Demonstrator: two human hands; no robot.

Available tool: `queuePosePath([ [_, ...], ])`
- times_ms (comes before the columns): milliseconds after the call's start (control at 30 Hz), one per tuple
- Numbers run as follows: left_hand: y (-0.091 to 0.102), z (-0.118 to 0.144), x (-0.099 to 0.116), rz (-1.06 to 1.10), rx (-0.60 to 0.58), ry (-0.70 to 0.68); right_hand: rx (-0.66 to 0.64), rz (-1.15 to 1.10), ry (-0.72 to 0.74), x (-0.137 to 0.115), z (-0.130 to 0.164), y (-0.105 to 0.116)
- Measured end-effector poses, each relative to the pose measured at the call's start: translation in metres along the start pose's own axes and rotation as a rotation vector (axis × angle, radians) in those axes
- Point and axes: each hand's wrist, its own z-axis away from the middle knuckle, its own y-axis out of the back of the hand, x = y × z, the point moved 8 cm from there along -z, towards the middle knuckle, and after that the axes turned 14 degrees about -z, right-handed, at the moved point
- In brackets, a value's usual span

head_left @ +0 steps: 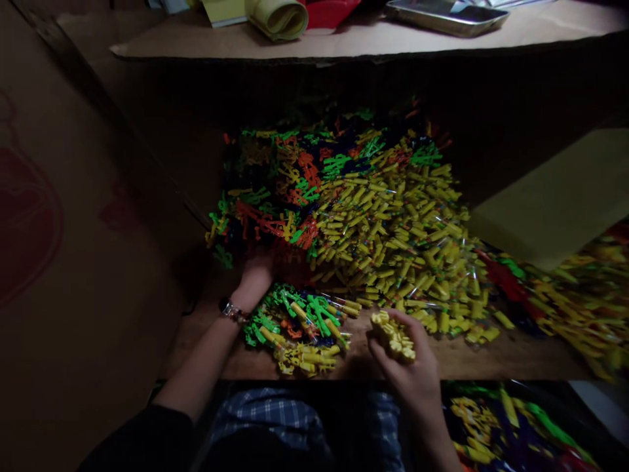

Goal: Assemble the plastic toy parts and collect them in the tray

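A big heap of small plastic toy parts (373, 216) fills the table top: mostly yellow pieces on the right, with green, orange and red frames on the left. My left hand (255, 275), a watch on its wrist, reaches palm down into the near left edge of the heap, its fingers buried among orange and red pieces. My right hand (407, 357) is closed around a bunch of yellow pieces (393, 337) just above the table's near edge. A smaller pile of green and yellow parts (299, 328) lies between my hands.
Cardboard walls (73, 229) rise at the left and a cardboard shelf (344, 39) spans the back, carrying a metal tray (447, 16) and rolled paper. A yellowish sheet (555, 196) leans at right. More colourful parts lie at lower right (506, 419).
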Motion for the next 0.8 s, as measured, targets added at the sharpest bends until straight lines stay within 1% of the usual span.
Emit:
queuePosePath([
  [67, -0.005, 0.0, -0.002, -0.002, -0.009, -0.014, 0.04, -0.044, -0.052, 0.005, 0.0, 0.007],
  [167, -0.006, 0.002, -0.008, 0.072, -0.031, -0.035, 0.059, -0.145, -0.194, 0.017, 0.003, 0.011],
  [233, -0.003, 0.005, -0.015, 0.126, -0.034, -0.031, 0.091, -0.203, -0.27, 0.022, 0.005, 0.013],
  [300, 0.005, 0.008, -0.022, 0.141, -0.017, -0.005, 0.138, -0.262, -0.313, 0.022, 0.008, 0.014],
  [333, 0.012, 0.011, -0.027, 0.156, 0.011, 0.033, 0.159, -0.295, -0.328, 0.021, 0.008, 0.014],
  [400, 0.028, 0.02, -0.034, 0.246, 0.105, 0.166, 0.168, -0.364, -0.352, 0.017, 0.009, 0.008],
  [433, 0.035, 0.026, -0.036, 0.346, 0.153, 0.238, 0.165, -0.394, -0.356, 0.014, 0.009, 0.004],
  [467, 0.039, 0.032, -0.034, 0.495, 0.189, 0.297, 0.158, -0.417, -0.358, 0.01, 0.009, 0.0],
  [500, 0.04, 0.038, -0.028, 0.685, 0.196, 0.335, 0.148, -0.433, -0.359, 0.006, 0.01, -0.006],
  [533, 0.037, 0.044, -0.017, 0.893, 0.164, 0.349, 0.136, -0.442, -0.36, 0.003, 0.01, -0.011],
  [567, 0.031, 0.049, -0.003, 1.103, 0.104, 0.35, 0.122, -0.443, -0.364, 0.0, 0.011, -0.017],
  [600, 0.024, 0.054, 0.014, 1.283, 0.02, 0.353, 0.108, -0.44, -0.37, -0.003, 0.012, -0.022],
  [633, 0.018, 0.059, 0.031, 1.416, -0.063, 0.362, 0.094, -0.436, -0.378, -0.005, 0.013, -0.027],
  [700, 0.007, 0.069, 0.057, 1.555, -0.166, 0.376, 0.089, -0.423, -0.378, -0.009, 0.014, -0.034],
  [800, 0.001, 0.078, 0.076, 1.599, -0.162, 0.344, 0.133, -0.38, -0.315, -0.017, 0.013, -0.034],
])
